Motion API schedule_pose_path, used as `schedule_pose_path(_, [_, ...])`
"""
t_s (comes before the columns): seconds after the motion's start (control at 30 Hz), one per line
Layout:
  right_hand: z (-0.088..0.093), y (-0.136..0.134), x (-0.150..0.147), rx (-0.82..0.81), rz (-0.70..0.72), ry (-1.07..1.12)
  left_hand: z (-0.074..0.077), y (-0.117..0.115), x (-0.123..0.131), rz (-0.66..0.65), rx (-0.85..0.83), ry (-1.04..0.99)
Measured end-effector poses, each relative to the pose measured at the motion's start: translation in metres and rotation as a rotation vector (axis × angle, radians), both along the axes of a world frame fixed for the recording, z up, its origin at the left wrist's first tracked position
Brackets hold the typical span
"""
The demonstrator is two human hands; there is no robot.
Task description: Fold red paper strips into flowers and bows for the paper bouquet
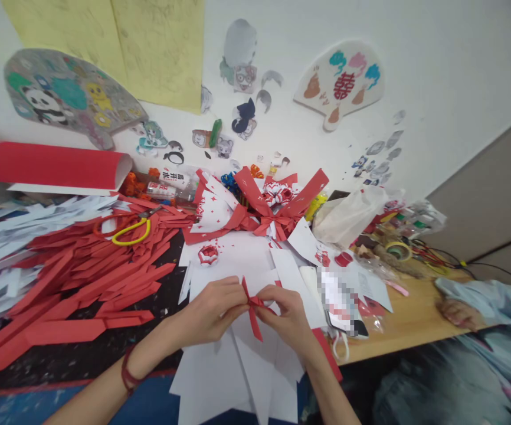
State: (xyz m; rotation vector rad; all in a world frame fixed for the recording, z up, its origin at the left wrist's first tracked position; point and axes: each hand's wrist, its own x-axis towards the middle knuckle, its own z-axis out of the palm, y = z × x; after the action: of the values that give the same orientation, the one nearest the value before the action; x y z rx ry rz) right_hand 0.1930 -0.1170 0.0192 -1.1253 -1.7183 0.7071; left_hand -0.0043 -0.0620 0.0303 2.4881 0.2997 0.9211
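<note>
Both my hands meet above the white paper sheets (220, 360) at the middle of the table. My left hand (213, 310) pinches one side of a folded red paper strip (254, 321), fingers pressed together. My right hand (288, 313) grips its other side, thumb and index finger closed on it. One end of the strip points up and another hangs down between the hands; the fold itself is partly hidden by my fingertips. Just beyond my left hand lies a small red-and-white folded paper ring (208, 254) on the sheets.
Red paper strips (91, 271) and white strips (38, 227) pile up on the left, with yellow-handled scissors (131, 231) on top. A red-and-white paper construction (277, 215) stands behind. A phone (341, 307) lies right. Another person's hand (461, 313) rests at the table edge.
</note>
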Motion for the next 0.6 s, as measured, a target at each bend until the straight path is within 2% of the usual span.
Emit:
schedule_pose_path(0.3, [-0.016,0.0,-0.003,-0.023,-0.006,0.122,-0.005,0.002,0.0,-0.016,-0.035,0.007])
schedule_pose_path(0.6, [-0.013,0.006,-0.006,-0.133,0.014,0.178,0.001,0.007,-0.002,-0.017,-0.041,-0.004])
